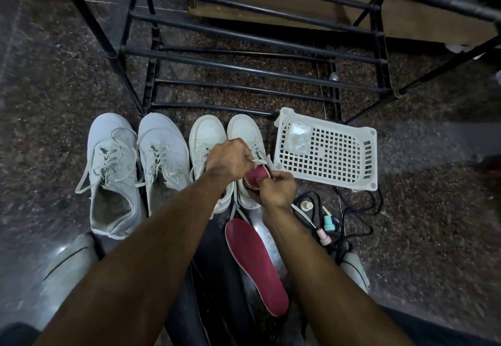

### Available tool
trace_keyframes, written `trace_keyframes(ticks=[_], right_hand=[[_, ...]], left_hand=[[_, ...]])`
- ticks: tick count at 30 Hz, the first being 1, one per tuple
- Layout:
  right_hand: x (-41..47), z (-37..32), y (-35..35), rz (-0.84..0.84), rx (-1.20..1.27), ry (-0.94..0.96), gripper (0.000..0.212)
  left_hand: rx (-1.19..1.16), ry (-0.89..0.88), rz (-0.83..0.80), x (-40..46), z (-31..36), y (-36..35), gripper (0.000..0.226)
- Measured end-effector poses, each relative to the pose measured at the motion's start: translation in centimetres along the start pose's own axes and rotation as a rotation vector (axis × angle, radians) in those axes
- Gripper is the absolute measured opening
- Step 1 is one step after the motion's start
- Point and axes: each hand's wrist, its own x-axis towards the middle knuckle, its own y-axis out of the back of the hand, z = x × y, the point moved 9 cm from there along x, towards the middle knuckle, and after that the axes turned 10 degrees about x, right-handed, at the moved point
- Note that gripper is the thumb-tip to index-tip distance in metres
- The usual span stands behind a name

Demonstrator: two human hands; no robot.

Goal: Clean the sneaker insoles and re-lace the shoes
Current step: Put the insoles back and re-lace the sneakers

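A dark speckled stone floor (433, 183) runs under a black metal shoe rack (244, 71) at the far side. In front of the rack four pale sneakers stand in a row, toes pointing away: a greyish pair on the left (113, 172) (165, 153), laced, and a white pair to their right. The left hand (230, 159) reaches over the left white sneaker (206, 134) and its curled fingers pinch a lace at the tongue of the right white sneaker (245, 131). The right hand (276, 189), just nearer, has its fingers curled round a dark red insole (256, 176) that sticks up out of that sneaker's opening. A second red insole (257, 267) lies flat on the floor near the person, between the forearms. To the right of the shoes lies a white perforated plastic basket (339, 155) holding a clear small bag (298, 138). Nearer, right of the hands, small bottles (329, 222) and black cords (360, 210) lie scattered on the floor.
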Motion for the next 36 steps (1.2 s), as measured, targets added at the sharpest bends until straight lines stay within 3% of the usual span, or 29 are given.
trace_keyframes(ticks=[5,10,14,18,23,25,29,34,36], right_hand=[[-0.2,0.2,-0.2,0.124,0.038,-0.014,0.027],[-0.4,-0.8,-0.9,0.232,0.018,0.009,0.02],[-0.2,-1.5,-0.9,0.218,-0.059,-0.006,0.021],[-0.3,-2.6,-0.9,-0.008,-0.224,0.107,0.013],[-3.9,-4.5,-0.8,-0.351,-0.998,0.832,0.026],[-4.6,-2.4,-1.6,-0.532,-1.247,0.969,0.031],[-4.1,-1.0,-2.3,-0.658,-1.446,1.0,0.042],[-3.3,-1.3,-3.8,-0.79,-1.566,0.881,0.035],[-2.9,-1.0,-4.3,-0.828,-1.658,0.857,0.042]], left_hand=[[-0.024,-0.002,-0.01,-0.2,0.1,0.1,0.005],[-0.016,-0.014,0.004,0.1,-0.1,0.2,0.024],[-0.034,0.001,0.016,0.2,-0.4,0.2,0.018],[-0.036,-0.004,0.015,0.2,-0.4,0.0,0.008],[-0.041,0.01,0.017,0.0,-0.5,0.1,0.01],[-0.046,0.012,0.004,-0.1,-0.4,0.0,0.011],[-0.051,0.023,-0.009,-0.1,-0.5,-0.1,0.01],[-0.036,0.02,0.008,-0.1,-0.5,0.0,0.011],[-0.028,0.021,0.007,-0.1,-0.4,0.0,0.007]])
